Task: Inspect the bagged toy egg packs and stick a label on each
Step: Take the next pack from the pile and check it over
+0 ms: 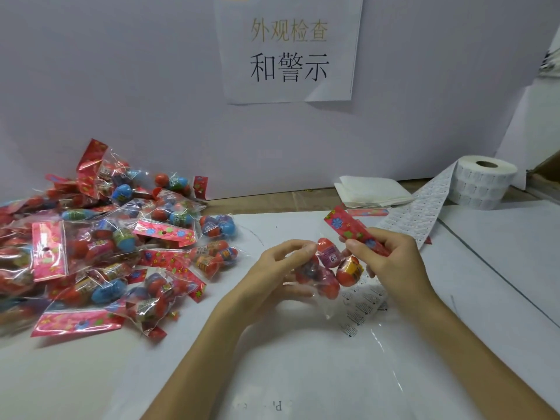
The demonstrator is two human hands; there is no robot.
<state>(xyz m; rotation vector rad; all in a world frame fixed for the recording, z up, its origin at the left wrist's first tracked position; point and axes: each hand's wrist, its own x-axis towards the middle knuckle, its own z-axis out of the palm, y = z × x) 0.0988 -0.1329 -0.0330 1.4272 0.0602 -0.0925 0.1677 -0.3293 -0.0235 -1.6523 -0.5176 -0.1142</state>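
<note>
Egg pack (330,265): we hold it just above the counter (303,359), at centre, between both hands. It is a clear bag of red toy eggs with a red flowered header card (351,231) at its upper end, tilted up to the right. Clear film with small print hangs below the eggs, down to the counter.

Our left hand (272,268) cups the bag's left side. Its fingers (298,248) are loosely curled, with the tips touching the film beside the eggs. Our right hand (391,256) pinches the header card, the thumb (357,247) pressed on its face and the other fingers closed behind it.

A pile of bagged packs (100,244) lies at the left, well apart from the left hand, with bare white sheet showing between them. A label strip (424,210) runs from just behind the right hand to the label roll (481,181) at the far right. A folded white cloth (372,190) lies near the wall panel (151,86), which closes the far edge of the counter.
</note>
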